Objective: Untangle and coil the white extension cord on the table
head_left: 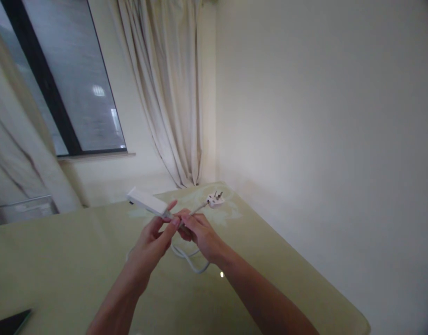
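Note:
Over the table, my left hand point(159, 234) pinches the grey cord just where it leaves a long white power strip point(147, 201), which points away to the upper left. My right hand point(200, 231) meets it at the fingertips and is closed on the power cord point(199, 208) a short way below the plug. The white plug point(215, 199) sticks out to the upper right, its metal prongs facing up. A loop of the cord point(196, 269) hangs beneath both hands. The fingers hide the stretch of cord between them.
The pale green table point(77, 260) has a rounded right corner near a bare wall point(322, 139). A dark flat object point(11, 323) lies at the front left edge. Behind stand a beige curtain point(172, 93), a window point(70, 79) and a clear box point(25, 209).

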`<state>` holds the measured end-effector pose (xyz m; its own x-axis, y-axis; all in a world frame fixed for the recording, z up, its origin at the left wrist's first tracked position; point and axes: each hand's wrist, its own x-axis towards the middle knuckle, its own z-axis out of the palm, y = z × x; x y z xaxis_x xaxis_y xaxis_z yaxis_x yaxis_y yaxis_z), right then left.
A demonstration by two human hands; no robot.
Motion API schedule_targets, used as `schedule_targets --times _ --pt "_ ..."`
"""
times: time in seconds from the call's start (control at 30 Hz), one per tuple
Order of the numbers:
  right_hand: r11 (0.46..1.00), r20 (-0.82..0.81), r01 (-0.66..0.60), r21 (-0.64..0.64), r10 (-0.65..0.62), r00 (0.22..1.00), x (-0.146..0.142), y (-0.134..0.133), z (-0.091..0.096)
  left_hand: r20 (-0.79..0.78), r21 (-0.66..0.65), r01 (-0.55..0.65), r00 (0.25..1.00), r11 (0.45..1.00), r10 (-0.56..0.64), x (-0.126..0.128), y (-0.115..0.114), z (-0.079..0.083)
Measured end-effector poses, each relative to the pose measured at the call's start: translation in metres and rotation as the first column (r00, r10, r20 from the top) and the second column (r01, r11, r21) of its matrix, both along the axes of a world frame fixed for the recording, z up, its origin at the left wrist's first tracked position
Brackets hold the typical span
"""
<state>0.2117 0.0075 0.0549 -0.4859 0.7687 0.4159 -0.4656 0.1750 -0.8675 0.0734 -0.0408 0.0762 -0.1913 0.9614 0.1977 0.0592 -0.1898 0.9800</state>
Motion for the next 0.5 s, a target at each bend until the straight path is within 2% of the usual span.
schedule_targets --times 0.07,0.17,0.23,0.3,0.33,0.4,0.43,0.5 --pt "0.995 -0.027 0.029 -0.095 -0.032 0.999 -0.001 0.002 0.000 0.078 -0.002 0.043 0.996 0.999 -0.042 0.007 -0.001 -0.002" --pt "0.952 -0.034 0.157 -0.262 -0.171 0.985 -0.003 0.003 0.004 0.097 0.057 -0.050 0.994 0.997 0.044 0.015 -0.003 -0.002" --pt "0.910 -0.050 0.248 -0.331 -0.280 0.959 -0.006 0.001 0.006 0.021 0.111 -0.121 0.993 0.986 0.119 0.016 -0.004 -0.002" --pt "0.888 -0.074 0.334 -0.317 -0.374 0.924 -0.008 -0.001 0.006 -0.096 0.185 -0.184 0.974 0.965 0.204 0.014 -0.006 -0.002" --pt "0.886 -0.075 0.382 -0.261 -0.414 0.907 -0.008 -0.003 0.005 -0.148 0.229 -0.206 0.959 0.951 0.243 0.014 -0.007 -0.002" --pt "0.859 -0.041 0.511 -0.043 -0.512 0.858 -0.006 -0.008 0.004 -0.238 0.315 -0.205 0.928 0.927 0.286 0.013 -0.008 -0.002" --pt "0.810 -0.022 0.577 0.106 -0.579 0.815 -0.004 -0.010 0.004 -0.278 0.347 -0.184 0.916 0.920 0.288 0.014 -0.009 -0.002" --pt "0.654 -0.007 0.655 0.379 -0.705 0.709 0.000 -0.014 0.006 -0.349 0.385 -0.138 0.894 0.912 0.282 0.016 -0.010 0.000"
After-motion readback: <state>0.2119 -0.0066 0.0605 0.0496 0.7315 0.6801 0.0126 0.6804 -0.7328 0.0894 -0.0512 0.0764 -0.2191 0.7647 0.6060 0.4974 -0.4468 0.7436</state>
